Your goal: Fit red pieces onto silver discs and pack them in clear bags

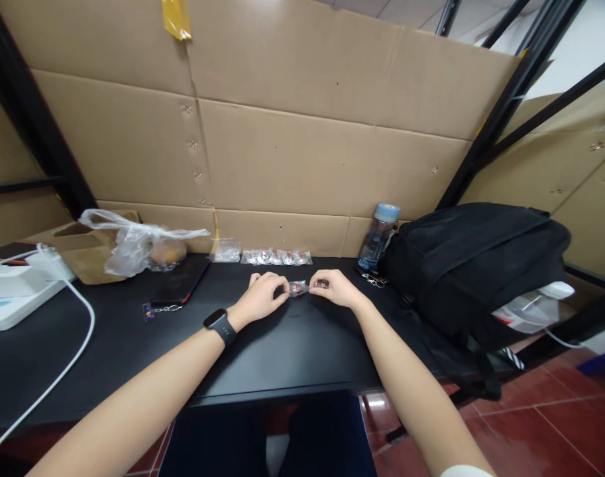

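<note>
A small clear plastic bag (298, 287), with something reddish and silvery inside, is stretched between my hands just above the black tabletop. My left hand (267, 296), with a dark watch on its wrist, pinches the left end of the bag. At the right end, the fingertips of my right hand (332, 288) are closed on it. What the contents are is too small to make out. Beyond my hands lies a row of small round items in clear bags (277, 257). To the left of that row are flat clear plastic bags (226, 250).
A black backpack (481, 265) and a blue-capped water bottle (376, 238) stand on the right. On the left are a dark flat case (180, 281), a knotted plastic bag (133, 245), and a white power strip (24, 291) with its cable. Cardboard (282, 159) walls the back.
</note>
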### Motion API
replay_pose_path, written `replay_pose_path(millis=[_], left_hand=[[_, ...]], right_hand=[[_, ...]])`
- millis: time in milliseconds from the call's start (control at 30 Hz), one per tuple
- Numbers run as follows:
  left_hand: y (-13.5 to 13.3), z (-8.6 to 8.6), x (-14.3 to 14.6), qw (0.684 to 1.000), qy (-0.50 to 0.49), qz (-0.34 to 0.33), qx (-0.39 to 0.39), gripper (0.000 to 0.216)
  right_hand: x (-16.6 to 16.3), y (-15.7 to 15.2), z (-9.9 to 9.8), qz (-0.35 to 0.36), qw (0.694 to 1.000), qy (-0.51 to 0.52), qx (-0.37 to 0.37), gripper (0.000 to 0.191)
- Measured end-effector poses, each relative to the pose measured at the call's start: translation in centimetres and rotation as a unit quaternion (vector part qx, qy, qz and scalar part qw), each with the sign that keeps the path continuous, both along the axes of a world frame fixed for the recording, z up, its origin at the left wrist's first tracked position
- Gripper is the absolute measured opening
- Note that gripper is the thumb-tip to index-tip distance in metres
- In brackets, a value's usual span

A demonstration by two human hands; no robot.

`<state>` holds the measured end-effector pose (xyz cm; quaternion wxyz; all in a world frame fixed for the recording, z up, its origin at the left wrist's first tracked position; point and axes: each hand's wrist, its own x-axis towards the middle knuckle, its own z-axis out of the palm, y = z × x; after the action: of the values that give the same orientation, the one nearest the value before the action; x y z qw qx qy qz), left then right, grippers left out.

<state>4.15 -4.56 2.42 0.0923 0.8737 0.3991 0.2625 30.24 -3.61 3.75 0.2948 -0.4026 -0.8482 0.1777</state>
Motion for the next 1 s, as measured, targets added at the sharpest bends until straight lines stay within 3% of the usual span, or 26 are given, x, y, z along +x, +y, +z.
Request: replay_pose_path(millis=[200, 333, 533, 700, 833, 1000], left_hand=[[0.6, -0.3, -0.3, 0.99, -0.108, 0.015, -0.084, 0.011], [0.5, -0.5, 0.1, 0.985, -0.118, 0.055, -0.117, 0.03], [-0.1, -0.8, 0.7, 0.996, -0.012, 0.077, -0.034, 0.019], [-0.3, -0.8, 0.6, 0.998, 0.036, 0.028, 0.051, 0.023], [-0.4, -0.5, 0.5, 0.997, 0.056, 0.005, 0.046, 0.021], [-0.3, -0.6, 0.7, 0.998, 0.053, 0.022, 0.04, 0.02]], right_hand=[[-0.2, 0.5, -1.1, -0.031, 0.991, 0.1, -0.079, 0.016], [-0.8, 0.4, -1.6, -0.054, 0.989, 0.102, -0.092, 0.036], [-1.8, -0.2, -1.5, -0.052, 0.997, -0.047, -0.022, 0.024], [-2.3, -0.4, -1.6, -0.047, 0.992, -0.108, 0.055, 0.016], [-2.4, -0.4, -1.8, -0.034, 0.99, -0.124, 0.061, 0.028], [-2.3, -0.2, -1.8, -0.069, 0.988, -0.127, 0.057, 0.017]])
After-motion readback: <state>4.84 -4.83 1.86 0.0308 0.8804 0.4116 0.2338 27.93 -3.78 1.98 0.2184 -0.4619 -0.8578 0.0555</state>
